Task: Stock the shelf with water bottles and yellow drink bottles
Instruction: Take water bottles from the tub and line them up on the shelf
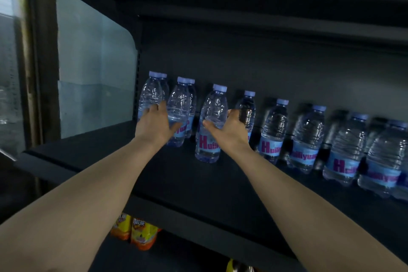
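Two hands on upright water bottles: left hand (pixel 157 125) fingers spread against one bottle (pixel 178 115), right hand (pixel 228 131) fingers wrapped round another (pixel 212 126).

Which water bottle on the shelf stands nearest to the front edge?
The water bottle that the right hand grips; it stands forward of the row along the shelf.

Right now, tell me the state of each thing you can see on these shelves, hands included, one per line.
Left hand: fingers spread against the two leftmost water bottles, not curled round them.
Right hand: wrapped round the third water bottle, which stands upright.
Row of water bottles: upright, capped, along the back of the shelf.
Orange-yellow packs: upright on the shelf below.
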`<control>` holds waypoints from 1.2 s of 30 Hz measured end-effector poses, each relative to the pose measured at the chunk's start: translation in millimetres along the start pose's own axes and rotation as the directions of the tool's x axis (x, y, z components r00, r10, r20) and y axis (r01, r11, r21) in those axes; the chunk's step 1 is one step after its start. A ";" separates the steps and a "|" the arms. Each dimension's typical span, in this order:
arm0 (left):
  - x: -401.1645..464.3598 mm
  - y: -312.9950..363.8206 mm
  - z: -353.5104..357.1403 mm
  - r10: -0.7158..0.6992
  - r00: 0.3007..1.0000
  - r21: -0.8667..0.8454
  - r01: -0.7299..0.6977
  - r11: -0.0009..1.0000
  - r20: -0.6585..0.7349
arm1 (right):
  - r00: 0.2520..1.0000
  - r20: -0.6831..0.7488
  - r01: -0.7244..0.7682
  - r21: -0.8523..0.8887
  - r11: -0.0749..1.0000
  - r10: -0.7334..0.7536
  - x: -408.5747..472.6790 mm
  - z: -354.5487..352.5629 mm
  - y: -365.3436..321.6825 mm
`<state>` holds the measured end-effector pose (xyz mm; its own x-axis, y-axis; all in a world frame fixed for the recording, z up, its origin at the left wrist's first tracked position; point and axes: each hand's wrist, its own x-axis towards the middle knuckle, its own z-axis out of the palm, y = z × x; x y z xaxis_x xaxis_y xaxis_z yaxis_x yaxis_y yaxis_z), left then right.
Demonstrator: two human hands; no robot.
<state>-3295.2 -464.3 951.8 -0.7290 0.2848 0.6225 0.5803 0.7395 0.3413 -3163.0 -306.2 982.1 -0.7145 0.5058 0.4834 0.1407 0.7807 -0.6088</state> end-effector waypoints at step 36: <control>12.2 -13.2 -0.6 -0.001 0.966 -0.350 0.095 0.932 0.258 | 0.999 -0.035 -0.017 -0.052 0.999 0.015 17.5 27.9 -9.0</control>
<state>-3311.5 -471.0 955.4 -0.7989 0.4316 0.4188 0.5985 0.5023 0.6240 -3195.9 -314.6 978.5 -0.6882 0.5299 0.4955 0.1880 0.7899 -0.5837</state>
